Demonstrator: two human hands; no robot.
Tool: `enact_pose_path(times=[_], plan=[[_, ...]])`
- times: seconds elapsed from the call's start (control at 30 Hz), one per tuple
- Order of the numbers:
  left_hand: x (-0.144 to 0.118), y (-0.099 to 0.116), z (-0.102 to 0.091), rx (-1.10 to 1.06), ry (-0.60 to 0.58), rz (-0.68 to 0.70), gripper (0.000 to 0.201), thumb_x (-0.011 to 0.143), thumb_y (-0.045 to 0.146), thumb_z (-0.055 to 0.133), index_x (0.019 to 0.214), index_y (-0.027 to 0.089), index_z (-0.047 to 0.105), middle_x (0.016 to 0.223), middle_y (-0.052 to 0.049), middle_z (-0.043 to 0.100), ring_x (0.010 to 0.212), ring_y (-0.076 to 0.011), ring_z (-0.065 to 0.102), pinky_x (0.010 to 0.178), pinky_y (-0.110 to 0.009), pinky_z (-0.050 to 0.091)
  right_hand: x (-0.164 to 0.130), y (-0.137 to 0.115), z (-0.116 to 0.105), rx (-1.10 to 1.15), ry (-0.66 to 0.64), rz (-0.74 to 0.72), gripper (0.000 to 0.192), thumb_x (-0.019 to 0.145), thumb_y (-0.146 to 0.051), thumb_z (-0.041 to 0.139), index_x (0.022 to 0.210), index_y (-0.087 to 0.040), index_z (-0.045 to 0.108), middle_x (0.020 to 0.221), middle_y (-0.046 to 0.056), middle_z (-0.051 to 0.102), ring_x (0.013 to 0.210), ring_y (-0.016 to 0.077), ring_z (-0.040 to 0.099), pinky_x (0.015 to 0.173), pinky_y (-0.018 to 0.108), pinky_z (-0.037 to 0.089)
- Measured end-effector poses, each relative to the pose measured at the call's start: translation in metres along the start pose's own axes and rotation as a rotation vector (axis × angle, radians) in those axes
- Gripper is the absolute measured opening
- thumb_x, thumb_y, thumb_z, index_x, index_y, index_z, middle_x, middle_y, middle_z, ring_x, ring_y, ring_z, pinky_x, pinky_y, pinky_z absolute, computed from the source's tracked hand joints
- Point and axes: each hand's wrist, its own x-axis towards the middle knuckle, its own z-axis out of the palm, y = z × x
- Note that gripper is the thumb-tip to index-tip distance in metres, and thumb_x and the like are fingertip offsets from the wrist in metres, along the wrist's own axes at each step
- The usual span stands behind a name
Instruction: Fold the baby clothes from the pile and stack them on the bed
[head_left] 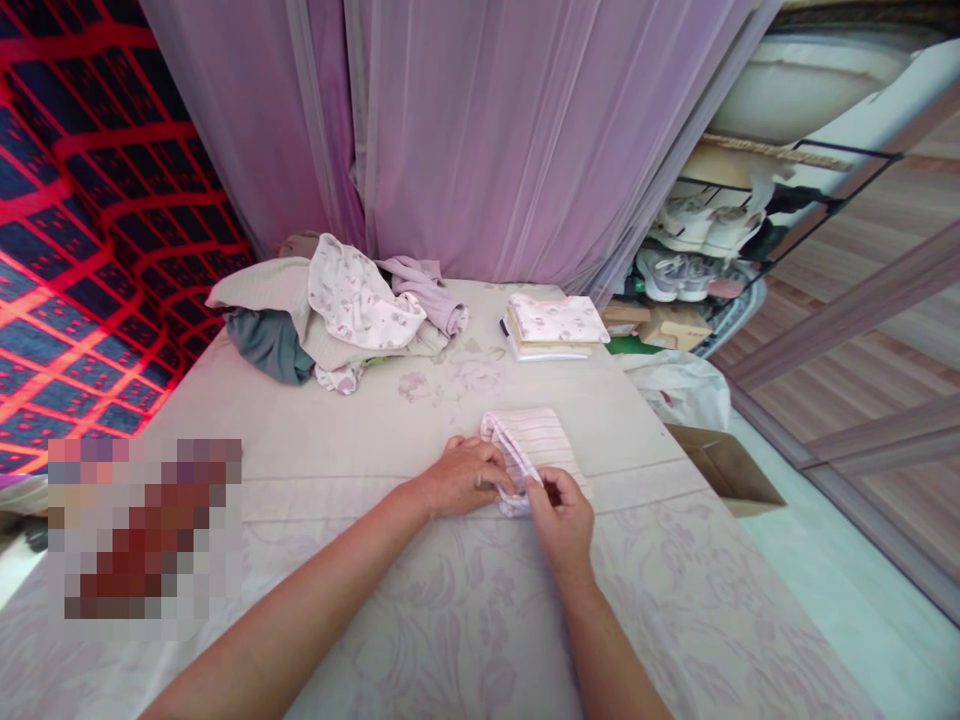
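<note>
A pink-and-white striped cloth garment (546,432) lies folded into a small bundle on the bed sheet (435,620). My left hand (466,478) is at its left edge, fingers curled into the turned-over fold. With thumb and fingers closed, my right hand (564,518) pinches the near right end of the same fold. Part of the cloth is hidden behind both hands. Farther back to the right is a flat stack of folded clothes (559,320), with a floral piece on top.
A loose heap of clothes (360,300) lies at the back left. Purple curtains (480,140) hang behind the bed. To the right stand a shoe rack (810,200) with several shoes, a white plastic bag (679,388) and an open cardboard box (724,465). A patch at left is pixelated.
</note>
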Motion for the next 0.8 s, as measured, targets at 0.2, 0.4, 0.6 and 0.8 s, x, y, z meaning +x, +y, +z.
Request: enact_pose_path(times=[0.2, 0.4, 0.6, 0.8], plan=[[0.003, -0.006, 0.005, -0.018, 0.084, -0.055, 0.01, 0.081, 0.033, 0.067, 0.09, 0.028, 0.071, 0.099, 0.0, 0.067, 0.101, -0.0182, 0.056, 0.09, -0.033, 0.032, -0.002, -0.005, -0.001, -0.134, -0.108, -0.203, 0.013, 0.08, -0.029, 0.055, 0.077, -0.021, 0.065, 0.072, 0.0, 0.063, 0.063, 0.0139, 0.058, 0.061, 0.026, 0.047], [0.002, -0.009, 0.008, 0.051, 0.176, -0.128, 0.01, 0.081, 0.031, 0.066, 0.089, 0.025, 0.066, 0.096, -0.001, 0.067, 0.096, -0.0194, 0.057, 0.087, -0.032, 0.038, -0.008, -0.005, -0.006, -0.284, -0.202, -0.399, 0.017, 0.08, -0.029, 0.059, 0.094, -0.021, 0.065, 0.087, 0.005, 0.065, 0.084, 0.0187, 0.06, 0.076, 0.032, 0.049], [0.015, -0.021, -0.014, 0.053, 0.301, -0.347, 0.028, 0.085, 0.034, 0.055, 0.109, 0.021, 0.06, 0.111, -0.006, 0.064, 0.106, -0.0211, 0.056, 0.093, -0.033, 0.042, -0.014, 0.002, -0.013, -0.453, -0.285, -0.509, 0.033, 0.077, -0.026, 0.062, 0.11, -0.019, 0.061, 0.102, 0.009, 0.062, 0.096, 0.0233, 0.057, 0.085, 0.039, 0.048], [0.056, -0.019, -0.03, -0.022, -0.017, -0.571, 0.049, 0.076, 0.051, 0.06, 0.112, 0.018, 0.061, 0.108, -0.009, 0.067, 0.101, -0.0274, 0.06, 0.085, -0.034, 0.045, -0.009, 0.008, -0.013, -0.551, -0.303, -0.593, 0.029, 0.079, -0.016, 0.054, 0.107, -0.018, 0.061, 0.098, 0.01, 0.064, 0.092, 0.0239, 0.058, 0.082, 0.039, 0.049]])
